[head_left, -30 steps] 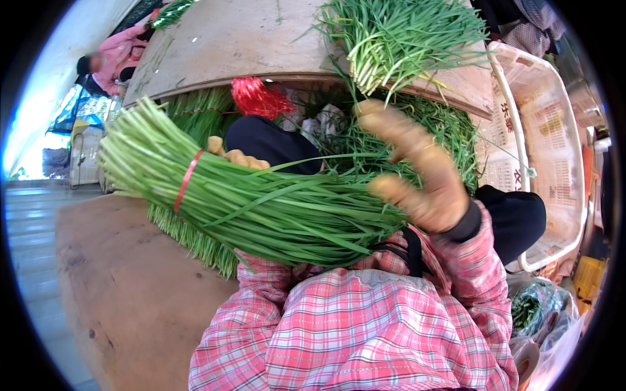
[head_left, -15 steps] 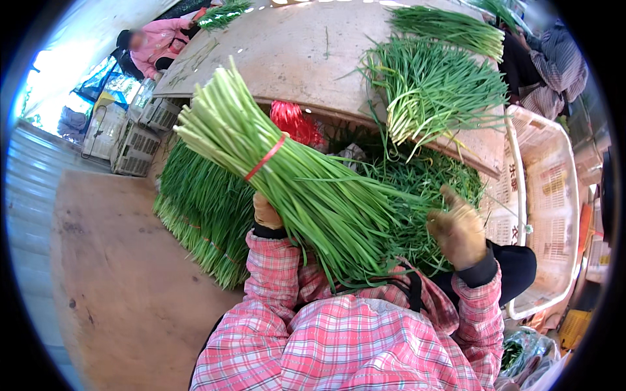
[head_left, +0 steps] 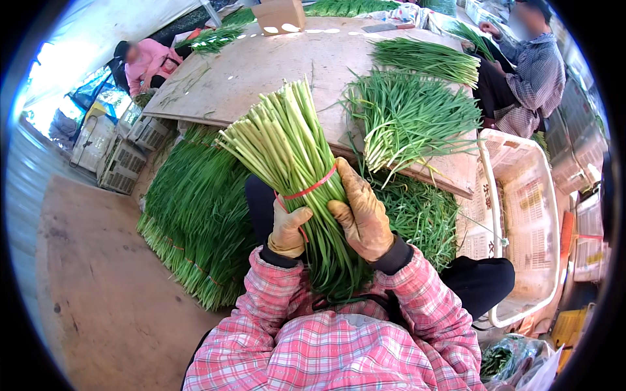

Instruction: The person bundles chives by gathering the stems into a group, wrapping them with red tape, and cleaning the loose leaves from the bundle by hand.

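A thick bunch of garlic chives is held up in front of me, pale stem ends up and away, green leaves hanging toward my lap. A red tie circles the stems, and a loose end of it shows by my left thumb. My gloved left hand is closed round the bunch's left side, just below the tie. On the opposite side my gloved right hand presses against the bunch, fingers along the tie and thumb across the leaves. The fingers behind the bunch are hidden.
Tied chive bunches are stacked at my left. Loose chives lie on the wooden table, with a knife and cardboard box farther back. A white plastic crate stands at right. Two other people sit by the table.
My right hand has come in from the right and now grips the bunch. The bunch has turned more upright and moved nearer the middle. The view has tilted up, showing more of the table.
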`<state>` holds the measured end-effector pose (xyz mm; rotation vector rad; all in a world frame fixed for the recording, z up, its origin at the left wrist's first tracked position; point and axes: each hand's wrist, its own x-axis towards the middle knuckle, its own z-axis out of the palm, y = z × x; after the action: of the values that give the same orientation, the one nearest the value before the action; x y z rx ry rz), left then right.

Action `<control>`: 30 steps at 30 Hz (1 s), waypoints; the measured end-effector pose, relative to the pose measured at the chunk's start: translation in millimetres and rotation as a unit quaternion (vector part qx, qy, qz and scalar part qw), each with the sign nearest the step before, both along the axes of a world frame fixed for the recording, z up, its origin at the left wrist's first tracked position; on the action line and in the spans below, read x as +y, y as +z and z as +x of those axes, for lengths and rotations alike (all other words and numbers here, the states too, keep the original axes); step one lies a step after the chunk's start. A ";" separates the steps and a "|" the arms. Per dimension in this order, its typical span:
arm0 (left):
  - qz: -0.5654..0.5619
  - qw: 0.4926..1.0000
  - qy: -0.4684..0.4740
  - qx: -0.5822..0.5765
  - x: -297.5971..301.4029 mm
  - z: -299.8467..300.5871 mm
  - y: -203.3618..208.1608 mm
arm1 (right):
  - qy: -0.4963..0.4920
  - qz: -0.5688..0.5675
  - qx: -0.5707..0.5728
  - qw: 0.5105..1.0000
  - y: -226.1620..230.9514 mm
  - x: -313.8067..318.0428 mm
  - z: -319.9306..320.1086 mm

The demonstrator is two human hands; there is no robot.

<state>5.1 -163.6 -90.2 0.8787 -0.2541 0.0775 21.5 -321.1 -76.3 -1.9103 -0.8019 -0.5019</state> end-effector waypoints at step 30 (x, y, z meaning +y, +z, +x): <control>0.132 0.991 0.029 -0.005 -57.9 -4.7 13.0 | 0.027 0.196 0.192 0.961 13.3 -31.2 -11.6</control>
<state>0.4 -221.5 -77.2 1.1492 -0.2527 0.1034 10.0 -352.3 -63.0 -1.5429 -0.4582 -0.2222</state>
